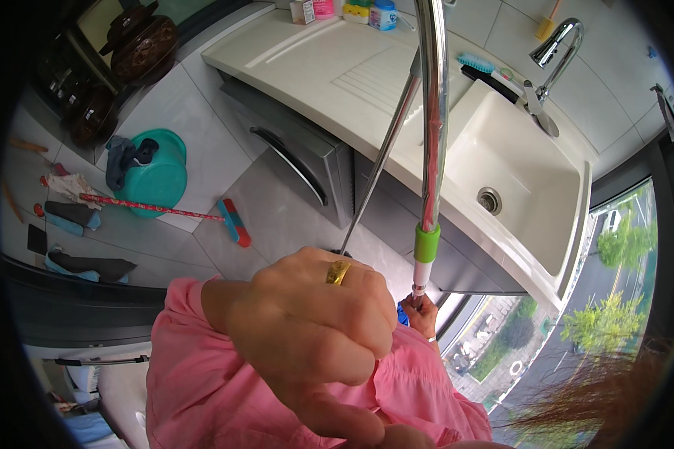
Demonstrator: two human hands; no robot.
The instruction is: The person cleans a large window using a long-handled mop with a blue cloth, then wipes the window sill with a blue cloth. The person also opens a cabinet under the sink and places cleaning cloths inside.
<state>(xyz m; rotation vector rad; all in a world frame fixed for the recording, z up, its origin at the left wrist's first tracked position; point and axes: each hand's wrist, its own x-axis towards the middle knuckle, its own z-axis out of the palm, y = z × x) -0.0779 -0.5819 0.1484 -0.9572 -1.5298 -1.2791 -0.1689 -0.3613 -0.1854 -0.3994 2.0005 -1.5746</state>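
Note:
My left hand point(314, 314), wearing a gold ring, is curled close to the camera in front of the pink shirt; whether it holds anything is hidden. My right hand point(421, 314) grips the lower part of a chrome pole point(433, 123), just below its green collar point(427, 243). Something blue shows beside the right hand. A thinner metal pole point(383, 151) slants from behind the chrome pole down towards the floor, and its lower end is partly hidden behind the left hand.
A white sink point(517, 185) with a chrome faucet point(567, 56) adjoins the countertop point(314, 73). On the floor are a teal bucket point(157, 179) with dark cloth, a red-handled brush point(235, 223) and grey-blue mop pads point(70, 216). Brown jars point(146, 47) stand at upper left; windows lie right.

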